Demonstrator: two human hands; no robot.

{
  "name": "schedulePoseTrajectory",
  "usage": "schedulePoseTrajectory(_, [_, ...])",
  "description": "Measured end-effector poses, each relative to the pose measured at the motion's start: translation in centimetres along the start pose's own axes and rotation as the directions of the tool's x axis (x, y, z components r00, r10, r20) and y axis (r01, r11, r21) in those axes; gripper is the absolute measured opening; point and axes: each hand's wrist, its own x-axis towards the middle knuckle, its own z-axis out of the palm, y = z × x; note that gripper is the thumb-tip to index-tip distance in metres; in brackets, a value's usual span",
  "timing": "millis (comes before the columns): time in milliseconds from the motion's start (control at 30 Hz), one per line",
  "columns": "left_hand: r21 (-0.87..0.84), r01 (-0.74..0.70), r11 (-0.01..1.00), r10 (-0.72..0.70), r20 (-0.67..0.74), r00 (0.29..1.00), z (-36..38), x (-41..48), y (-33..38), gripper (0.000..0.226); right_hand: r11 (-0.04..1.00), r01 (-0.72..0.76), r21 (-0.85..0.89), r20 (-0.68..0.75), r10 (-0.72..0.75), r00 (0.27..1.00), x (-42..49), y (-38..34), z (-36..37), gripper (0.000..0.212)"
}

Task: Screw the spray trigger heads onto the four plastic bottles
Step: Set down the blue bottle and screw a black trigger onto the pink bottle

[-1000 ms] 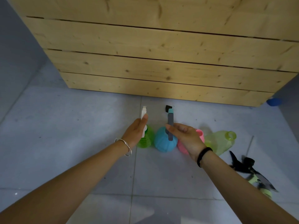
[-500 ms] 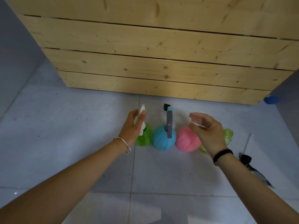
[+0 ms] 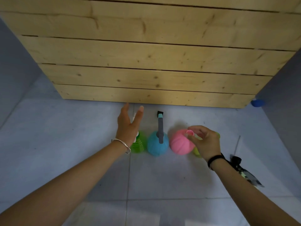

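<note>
Fingers (image 3: 139, 115) of my left hand (image 3: 128, 128) had spread off the finished green bottle (image 3: 138, 145); my right hand (image 3: 206, 142) now pinched the pink bottle (image 3: 179, 144) by its bare neck, next up

Right hand (image 3: 205, 141) pinches neck of pink bottle (image 3: 178, 145).

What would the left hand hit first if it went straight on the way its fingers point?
Most likely the crate's bottom plank: the left hand is open, with its fingers aimed at it. The white trigger head shows between thumb and fingers but seems to lie below that line; depth is unclear.
</note>
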Motion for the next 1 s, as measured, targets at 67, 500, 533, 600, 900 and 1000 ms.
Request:
schedulePoseTrajectory(67, [0.067, -0.142, 0.988, 0.146, -0.047, 0.988, 0.3, -0.3, 1.4, 0.067, 0.997, 0.080, -0.015, -0.008, -0.080, 0.997, -0.1, -1.4, -1.3, 0.023])
schedulePoseTrajectory(500, [-0.047, -0.224, 0.973, 0.199, 0.660, 0.724, 9.5, -4.1, 8.0, 0.091, 0.865, 0.104, 0.492, -0.076, -0.076, 0.994, -1.4, -7.3, -12.5, 0.030])
schedulePoseTrajectory(533, [-0.045, -0.197, 0.979, 0.171, 0.702, 0.691, 10.7, -4.6, 7.9, 0.086, 0.854, 0.081, 0.514, -0.072, -0.051, 0.996, -1.6, -6.8, -13.6, 0.031])
schedulePoseTrajectory(600, [-0.047, -0.207, 0.977, 0.170, 0.760, 0.628, 12.1, -5.2, 7.4, 0.079, 0.844, 0.050, 0.534, -0.057, -0.023, 0.998, -1.9, -5.7, -14.9, 0.029])
schedulePoseTrajectory(900, [0.047, -0.237, 0.970, 0.099, 0.817, 0.568, 17.0, -8.2, 3.7, 0.086, 0.886, -0.092, 0.455, -0.032, 0.119, 0.992, -3.5, 3.3, -18.3, 0.027])
schedulePoseTrajectory(1000, [0.045, -0.167, 0.985, 0.070, 0.780, 0.622, 16.9, -8.0, 2.4, 0.081, 0.962, -0.232, 0.145, -0.040, 0.240, 0.970, -3.8, 8.4, -18.0, 0.026])
